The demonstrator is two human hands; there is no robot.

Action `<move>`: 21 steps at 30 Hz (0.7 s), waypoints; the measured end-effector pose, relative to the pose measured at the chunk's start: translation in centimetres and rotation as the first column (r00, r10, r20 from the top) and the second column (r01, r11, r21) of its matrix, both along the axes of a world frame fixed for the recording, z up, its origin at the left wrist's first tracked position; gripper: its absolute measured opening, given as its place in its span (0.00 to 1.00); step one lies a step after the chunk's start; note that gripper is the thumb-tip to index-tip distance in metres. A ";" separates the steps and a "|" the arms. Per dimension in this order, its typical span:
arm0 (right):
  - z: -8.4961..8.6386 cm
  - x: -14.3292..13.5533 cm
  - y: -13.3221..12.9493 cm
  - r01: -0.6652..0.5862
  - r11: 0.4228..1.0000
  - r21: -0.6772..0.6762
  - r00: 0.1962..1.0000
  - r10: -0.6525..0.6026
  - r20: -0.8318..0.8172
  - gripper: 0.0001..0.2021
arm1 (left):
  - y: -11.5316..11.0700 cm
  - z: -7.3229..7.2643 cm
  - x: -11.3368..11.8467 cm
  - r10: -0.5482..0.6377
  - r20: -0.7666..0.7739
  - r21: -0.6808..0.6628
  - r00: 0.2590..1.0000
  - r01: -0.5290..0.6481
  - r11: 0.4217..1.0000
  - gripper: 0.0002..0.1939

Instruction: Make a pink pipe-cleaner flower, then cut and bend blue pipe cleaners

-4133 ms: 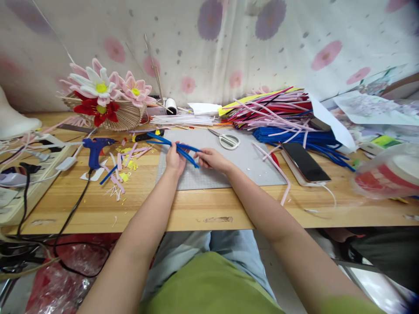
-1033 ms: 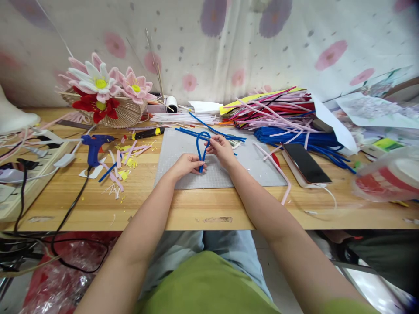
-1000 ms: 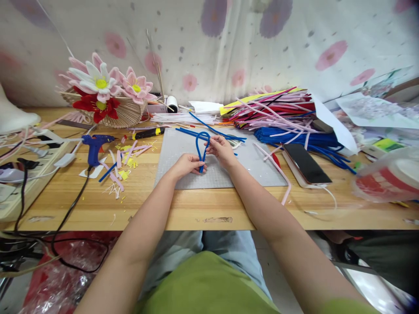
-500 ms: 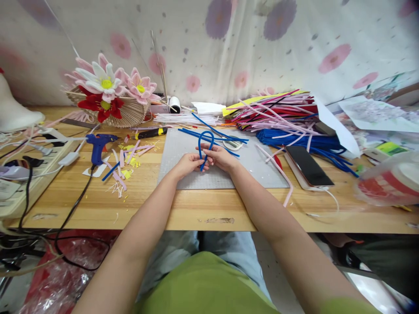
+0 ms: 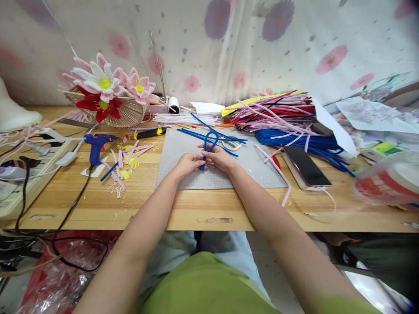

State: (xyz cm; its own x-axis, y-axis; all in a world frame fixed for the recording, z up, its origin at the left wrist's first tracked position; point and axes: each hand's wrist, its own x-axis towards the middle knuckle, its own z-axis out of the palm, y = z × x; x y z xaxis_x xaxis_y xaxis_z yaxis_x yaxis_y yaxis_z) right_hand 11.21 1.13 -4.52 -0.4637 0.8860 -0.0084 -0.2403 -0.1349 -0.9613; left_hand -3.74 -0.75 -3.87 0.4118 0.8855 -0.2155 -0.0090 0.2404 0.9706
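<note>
A blue pipe cleaner (image 5: 205,140), bent into a loop, stands up between my two hands over the grey cutting mat (image 5: 170,174). My left hand (image 5: 190,165) is closed on its lower end, fingertips pinched together. On the other side, my right hand (image 5: 218,157) grips the same pipe cleaner near where its two strands meet. Behind my hands, several straight blue pipe cleaners (image 5: 225,132) lie across the mat. A white coiled loop (image 5: 233,143) rests next to them, partly covered.
A blue glue gun (image 5: 97,147) and pink and yellow scraps lie left. Behind them are fuzzy flowers on a woven fan (image 5: 131,114) and a black-yellow cutter (image 5: 149,133). At right are a blue pipe-cleaner bundle (image 5: 294,138), a phone (image 5: 307,165) and a plastic tub (image 5: 386,179).
The loop has turned and narrowed, leaning slightly to the right. Both hands keep hold of the pipe cleaner at nearly the same place; the view has shifted a little.
</note>
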 end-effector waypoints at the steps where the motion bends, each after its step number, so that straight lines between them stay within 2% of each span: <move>1: -0.1 -0.1 0.0 0.002 1.000 0.008 1.000 -0.002 0.006 0.19 | 0.0 0.1 0.0 0.001 0.006 -0.005 1.000 -0.001 1.000 0.14; 11: -0.2 -0.5 0.2 0.038 0.999 -0.007 0.999 -0.038 0.015 0.20 | -0.1 -0.2 -0.1 0.030 0.004 -0.021 1.000 -0.030 0.999 0.15; 15: -0.2 -0.6 0.3 0.058 0.997 -0.057 0.997 -0.061 -0.055 0.16 | -0.1 0.2 -0.3 0.047 -0.041 -0.039 0.998 -0.048 0.998 0.14; 18: 0.0 -0.3 0.7 0.120 0.982 -0.146 0.971 -0.147 -0.188 0.14 | -0.2 0.8 -1.2 -0.024 -0.099 -0.105 0.995 0.014 0.994 0.13; 21: 0.0 0.3 1.3 0.204 0.943 -0.263 0.914 -0.279 -0.293 0.13 | -0.3 1.1 -2.1 -0.129 -0.120 -0.175 0.984 0.107 0.979 0.14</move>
State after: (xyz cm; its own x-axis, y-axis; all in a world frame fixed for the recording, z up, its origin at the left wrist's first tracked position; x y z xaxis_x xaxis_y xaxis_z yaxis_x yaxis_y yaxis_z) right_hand 11.52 2.44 -4.53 -0.2464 0.9635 -0.1043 -0.5837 -0.2334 -0.7777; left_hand -5.82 -1.07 -2.73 0.4700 0.7790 -0.4151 0.1530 0.3913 0.9075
